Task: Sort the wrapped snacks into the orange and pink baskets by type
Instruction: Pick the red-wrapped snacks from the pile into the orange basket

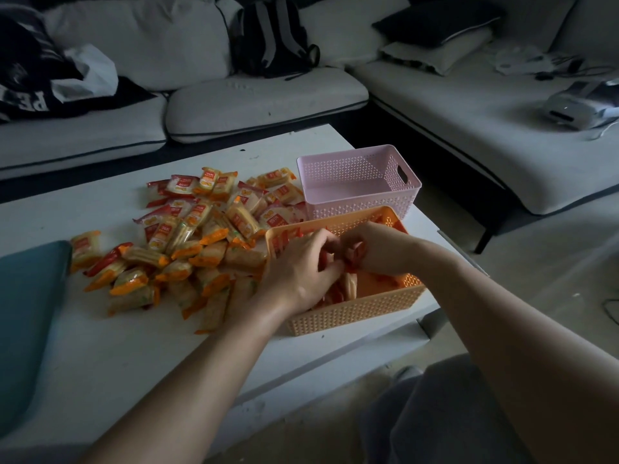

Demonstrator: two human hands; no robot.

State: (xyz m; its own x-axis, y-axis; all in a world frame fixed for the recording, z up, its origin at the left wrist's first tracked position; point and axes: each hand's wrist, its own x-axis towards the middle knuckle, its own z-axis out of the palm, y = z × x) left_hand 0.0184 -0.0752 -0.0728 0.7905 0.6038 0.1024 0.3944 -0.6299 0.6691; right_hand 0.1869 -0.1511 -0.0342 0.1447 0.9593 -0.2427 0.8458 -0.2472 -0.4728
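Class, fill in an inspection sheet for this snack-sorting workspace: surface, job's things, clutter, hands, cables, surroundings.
Surface: white table, dimly lit.
Job's things: snack pile lies loose on the table, left of the baskets; orange basket holds red-wrapped snacks; pink basket behind it looks empty.
Clutter: teal pad at the table's left edge.
Hands: left hand and right hand are both inside the orange basket, fingers curled on red-wrapped snacks.
Cables: thin cables on the far sofa seat; floor cable at the right edge.
Surroundings: sofa, backpack, white device on the cushions.
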